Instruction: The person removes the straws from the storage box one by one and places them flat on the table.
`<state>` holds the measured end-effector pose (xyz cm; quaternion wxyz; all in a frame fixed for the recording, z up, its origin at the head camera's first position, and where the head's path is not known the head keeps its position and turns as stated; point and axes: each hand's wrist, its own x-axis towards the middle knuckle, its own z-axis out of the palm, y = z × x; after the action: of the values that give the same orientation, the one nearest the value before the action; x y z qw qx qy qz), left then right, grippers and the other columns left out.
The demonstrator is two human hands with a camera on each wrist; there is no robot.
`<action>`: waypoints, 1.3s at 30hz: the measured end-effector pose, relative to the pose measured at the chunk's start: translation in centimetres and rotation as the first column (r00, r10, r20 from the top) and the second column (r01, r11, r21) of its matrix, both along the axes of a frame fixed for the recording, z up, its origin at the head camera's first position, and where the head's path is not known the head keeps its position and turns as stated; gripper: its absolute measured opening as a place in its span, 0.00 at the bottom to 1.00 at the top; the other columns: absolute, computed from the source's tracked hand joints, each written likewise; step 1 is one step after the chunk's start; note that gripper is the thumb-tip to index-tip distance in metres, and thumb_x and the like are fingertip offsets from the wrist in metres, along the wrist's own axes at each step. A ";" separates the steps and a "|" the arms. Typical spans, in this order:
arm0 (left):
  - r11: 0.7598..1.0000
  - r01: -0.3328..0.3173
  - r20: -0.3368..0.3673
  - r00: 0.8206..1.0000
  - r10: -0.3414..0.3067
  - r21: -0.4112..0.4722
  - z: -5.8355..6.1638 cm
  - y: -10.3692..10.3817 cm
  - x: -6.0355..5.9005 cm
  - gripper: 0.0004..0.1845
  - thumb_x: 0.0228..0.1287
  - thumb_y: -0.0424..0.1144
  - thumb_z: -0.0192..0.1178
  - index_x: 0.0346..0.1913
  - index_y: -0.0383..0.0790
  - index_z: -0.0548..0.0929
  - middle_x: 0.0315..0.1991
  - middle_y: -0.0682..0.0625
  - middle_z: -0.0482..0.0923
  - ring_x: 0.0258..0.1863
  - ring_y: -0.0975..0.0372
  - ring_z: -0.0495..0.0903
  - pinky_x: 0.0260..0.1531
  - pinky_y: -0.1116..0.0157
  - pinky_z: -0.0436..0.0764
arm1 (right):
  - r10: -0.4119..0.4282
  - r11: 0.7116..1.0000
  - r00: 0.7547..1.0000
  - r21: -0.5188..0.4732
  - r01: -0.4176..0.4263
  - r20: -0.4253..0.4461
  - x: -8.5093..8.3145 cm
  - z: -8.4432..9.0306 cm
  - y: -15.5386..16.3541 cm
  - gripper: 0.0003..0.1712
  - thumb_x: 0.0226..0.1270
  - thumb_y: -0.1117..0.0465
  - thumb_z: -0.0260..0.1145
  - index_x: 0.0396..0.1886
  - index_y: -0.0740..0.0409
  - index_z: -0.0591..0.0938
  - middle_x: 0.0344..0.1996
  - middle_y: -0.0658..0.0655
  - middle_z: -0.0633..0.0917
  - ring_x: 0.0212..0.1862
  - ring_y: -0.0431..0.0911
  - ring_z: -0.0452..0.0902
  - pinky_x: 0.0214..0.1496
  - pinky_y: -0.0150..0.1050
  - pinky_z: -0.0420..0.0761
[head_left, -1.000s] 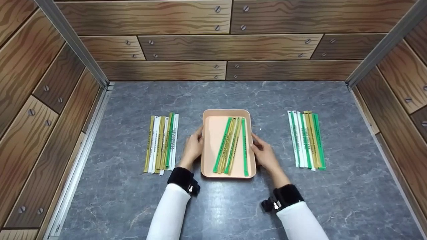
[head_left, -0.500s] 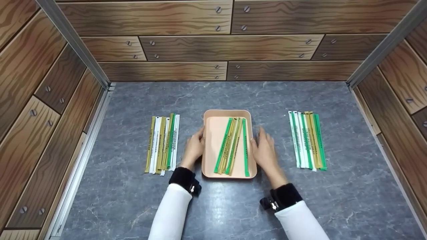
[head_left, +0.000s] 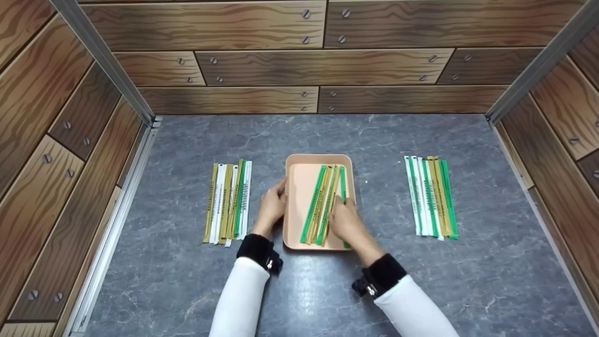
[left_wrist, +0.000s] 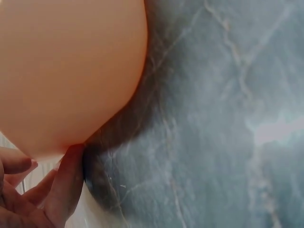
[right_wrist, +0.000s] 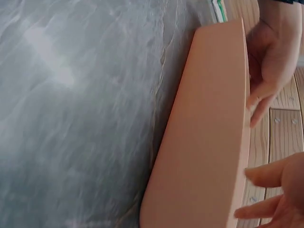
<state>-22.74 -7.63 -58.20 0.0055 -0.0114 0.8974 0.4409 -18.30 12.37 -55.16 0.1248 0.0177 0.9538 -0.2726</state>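
A peach tray (head_left: 294,206) on the grey tabletop holds several long slim sticks in printed green and gold wrappers (head_left: 318,206). At the tray's left side, my left hand (head_left: 272,207) grips the wall; in the left wrist view its fingers (left_wrist: 69,183) are at the tray's edge. My right hand (head_left: 346,220) reaches over the right rim, above the rightmost green stick (head_left: 343,180), and covers its middle. The right wrist view shows that hand's fingers (right_wrist: 268,173) apart over the rim, with the sticks hidden behind the wall.
Left of the tray lies a row of white, gold and green sticks (head_left: 228,201). A similar row (head_left: 430,196) lies to its right. Wood-patterned panels (head_left: 323,68) enclose the table at the back and both sides.
My right hand has let go of the tray's right side and moved left over the rim onto the rightmost green stick. My left hand and the tray stay in place.
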 end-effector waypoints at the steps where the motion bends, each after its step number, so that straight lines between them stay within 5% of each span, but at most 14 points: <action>1: 1.000 0.001 0.000 1.000 -0.001 -0.001 0.0 0.0 0.0 0.28 0.66 0.28 0.54 0.69 0.47 0.73 0.38 0.40 0.84 0.32 0.48 0.79 0.39 0.52 0.78 | 0.005 1.000 1.000 0.020 -0.005 -0.002 0.0 -0.1 -0.2 0.35 0.71 0.63 0.58 0.72 0.74 0.59 0.65 0.82 0.61 0.65 0.70 0.63 0.62 0.57 0.71; 6: 1.000 -0.004 0.010 1.000 0.003 0.012 0.2 0.0 -0.1 0.29 0.64 0.27 0.54 0.69 0.46 0.74 0.34 0.41 0.84 0.31 0.50 0.80 0.38 0.53 0.79 | 0.060 0.991 0.993 0.129 -0.047 -0.098 0.2 -1.1 -0.7 0.25 0.64 0.73 0.58 0.61 0.76 0.72 0.53 0.82 0.70 0.57 0.71 0.68 0.58 0.57 0.74; 13: 1.000 -0.006 0.002 1.000 0.006 0.030 0.5 -0.1 -0.3 0.30 0.63 0.26 0.54 0.68 0.46 0.74 0.26 0.44 0.80 0.25 0.55 0.75 0.32 0.57 0.77 | 0.099 0.990 0.954 0.128 -0.064 -0.283 0.0 -2.2 -0.6 0.16 0.60 0.77 0.60 0.49 0.71 0.83 0.43 0.72 0.76 0.44 0.62 0.75 0.45 0.53 0.80; 21: 0.998 0.009 0.029 1.000 -0.010 0.058 0.3 -0.1 -0.4 0.31 0.62 0.24 0.53 0.69 0.44 0.74 0.28 0.43 0.82 0.23 0.58 0.76 0.28 0.63 0.75 | 0.029 0.998 0.984 0.061 -0.018 -0.174 -0.3 -2.2 -0.5 0.32 0.48 0.80 0.64 0.58 0.66 0.80 0.41 0.69 0.79 0.40 0.58 0.78 0.40 0.49 0.83; 30: 0.996 0.010 0.053 0.999 -0.015 0.091 0.1 -0.2 -0.3 0.30 0.63 0.25 0.52 0.69 0.43 0.72 0.26 0.42 0.81 0.22 0.60 0.75 0.26 0.66 0.74 | -0.065 0.998 0.991 -0.033 0.061 -0.118 -0.2 -1.3 -0.2 0.32 0.46 0.74 0.65 0.58 0.64 0.80 0.46 0.68 0.81 0.45 0.57 0.78 0.40 0.48 0.82; 39: 0.995 0.009 0.028 1.000 -0.012 0.095 0.1 -0.2 -0.3 0.29 0.64 0.26 0.54 0.69 0.44 0.73 0.33 0.39 0.83 0.25 0.57 0.77 0.31 0.61 0.78 | -0.143 0.962 0.978 -0.253 0.102 -0.152 0.0 1.3 2.0 0.27 0.49 0.74 0.67 0.54 0.65 0.82 0.27 0.55 0.82 0.25 0.45 0.78 0.23 0.36 0.79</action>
<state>-23.07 -7.87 -58.09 0.0214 -0.0126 0.8754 0.4827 -18.25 14.34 -53.82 0.0275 0.0382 0.9173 -0.3954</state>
